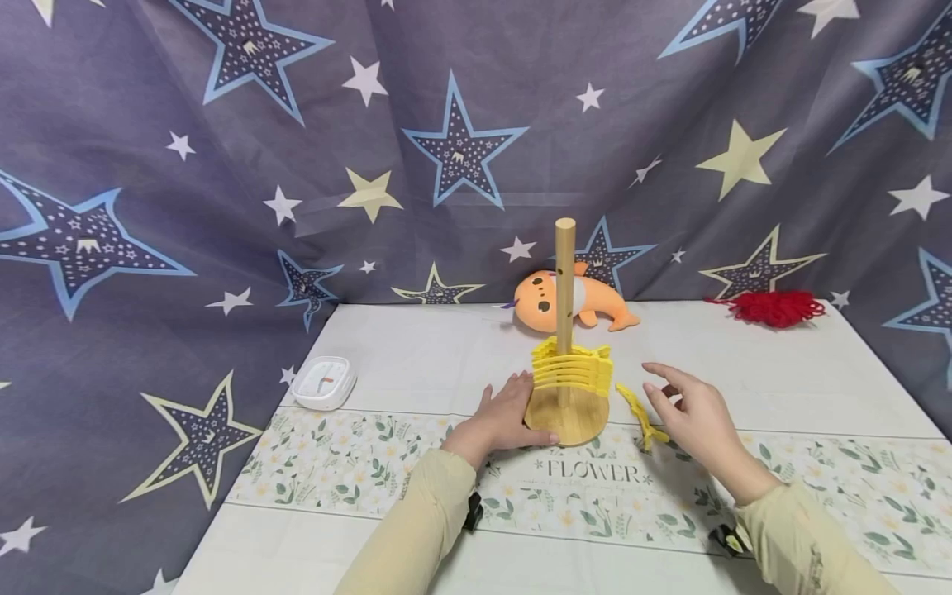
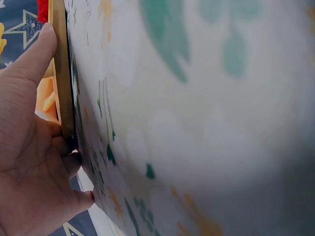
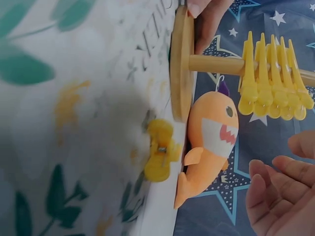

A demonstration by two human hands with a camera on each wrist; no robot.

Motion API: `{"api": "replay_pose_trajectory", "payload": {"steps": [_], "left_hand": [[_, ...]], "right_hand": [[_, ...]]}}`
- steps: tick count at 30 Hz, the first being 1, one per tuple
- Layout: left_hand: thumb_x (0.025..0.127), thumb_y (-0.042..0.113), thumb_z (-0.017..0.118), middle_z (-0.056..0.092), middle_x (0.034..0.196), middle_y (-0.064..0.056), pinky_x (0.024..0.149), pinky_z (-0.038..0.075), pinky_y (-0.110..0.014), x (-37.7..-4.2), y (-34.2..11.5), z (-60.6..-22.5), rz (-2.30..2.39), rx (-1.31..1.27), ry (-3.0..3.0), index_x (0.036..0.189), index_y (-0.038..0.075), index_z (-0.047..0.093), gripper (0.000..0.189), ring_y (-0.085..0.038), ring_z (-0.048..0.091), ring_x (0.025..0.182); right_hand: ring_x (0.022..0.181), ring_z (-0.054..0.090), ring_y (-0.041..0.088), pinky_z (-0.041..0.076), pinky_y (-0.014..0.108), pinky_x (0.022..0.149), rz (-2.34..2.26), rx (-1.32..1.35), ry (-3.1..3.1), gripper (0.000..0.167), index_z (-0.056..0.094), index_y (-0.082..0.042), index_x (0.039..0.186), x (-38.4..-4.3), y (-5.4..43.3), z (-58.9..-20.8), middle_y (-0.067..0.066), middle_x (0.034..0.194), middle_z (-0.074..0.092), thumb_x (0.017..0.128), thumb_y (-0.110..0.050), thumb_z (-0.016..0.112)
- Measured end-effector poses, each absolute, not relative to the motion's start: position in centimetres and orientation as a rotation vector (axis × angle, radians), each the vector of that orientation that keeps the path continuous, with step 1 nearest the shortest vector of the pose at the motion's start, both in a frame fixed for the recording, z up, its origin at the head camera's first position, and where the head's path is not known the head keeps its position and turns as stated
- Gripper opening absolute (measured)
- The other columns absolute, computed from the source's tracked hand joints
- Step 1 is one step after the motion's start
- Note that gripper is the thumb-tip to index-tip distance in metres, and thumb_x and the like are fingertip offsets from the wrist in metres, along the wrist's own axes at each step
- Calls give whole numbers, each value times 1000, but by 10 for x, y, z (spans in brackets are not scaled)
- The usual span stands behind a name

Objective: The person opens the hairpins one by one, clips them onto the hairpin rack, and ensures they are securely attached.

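A wooden stand (image 1: 565,281) with a round base and an upright dowel stands on the table. My left hand (image 1: 513,417) holds the base at its left edge, thumb at the front rim; in the left wrist view the thumb and fingers (image 2: 74,164) lie along the rim. Several yellow clips (image 1: 573,368) are clamped on the lower dowel in a stack. One loose yellow clip (image 1: 641,417) lies on the cloth right of the base, its spring showing in the right wrist view. My right hand (image 1: 692,413) hovers beside this clip, fingers loosely bent and nothing between them.
An orange plush toy (image 1: 539,302) lies behind the stand. Red yarn (image 1: 777,308) sits at the back right, and a small white clock (image 1: 324,383) at the left. A flowered band runs across the white tablecloth (image 1: 416,347); a star-patterned curtain (image 1: 476,240) hangs behind.
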State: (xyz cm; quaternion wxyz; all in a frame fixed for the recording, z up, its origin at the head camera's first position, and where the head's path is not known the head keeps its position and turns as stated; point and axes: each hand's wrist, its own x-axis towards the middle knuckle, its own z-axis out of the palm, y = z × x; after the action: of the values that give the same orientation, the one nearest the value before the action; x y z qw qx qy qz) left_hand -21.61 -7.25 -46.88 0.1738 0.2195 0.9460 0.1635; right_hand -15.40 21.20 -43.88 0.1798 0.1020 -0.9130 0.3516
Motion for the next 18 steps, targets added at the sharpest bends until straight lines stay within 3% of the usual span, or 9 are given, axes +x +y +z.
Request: {"api": "replay_pose_trajectory", "payload": {"steps": [11,18], "left_hand": [[81,69,63,10,163,-7,118,2,-51,-216,-71,-469,457,606,2685,158,9,9,112,-21,7,149],[80,69,64,11,163,-8,118,2,-52,-216,-70,-468,459,603,2688,157,8,8,113,-21,7,149]], "right_hand": [[69,59,17,47,28,53,989,260,-2694,36,61,-1,129,-150,221,-448,17,105,69,97,-17,61],[76,62,18,46,28,52,999,273,-2814,45,59,2,130,-150,223,-454,19,112,67,91,-19,70]]}}
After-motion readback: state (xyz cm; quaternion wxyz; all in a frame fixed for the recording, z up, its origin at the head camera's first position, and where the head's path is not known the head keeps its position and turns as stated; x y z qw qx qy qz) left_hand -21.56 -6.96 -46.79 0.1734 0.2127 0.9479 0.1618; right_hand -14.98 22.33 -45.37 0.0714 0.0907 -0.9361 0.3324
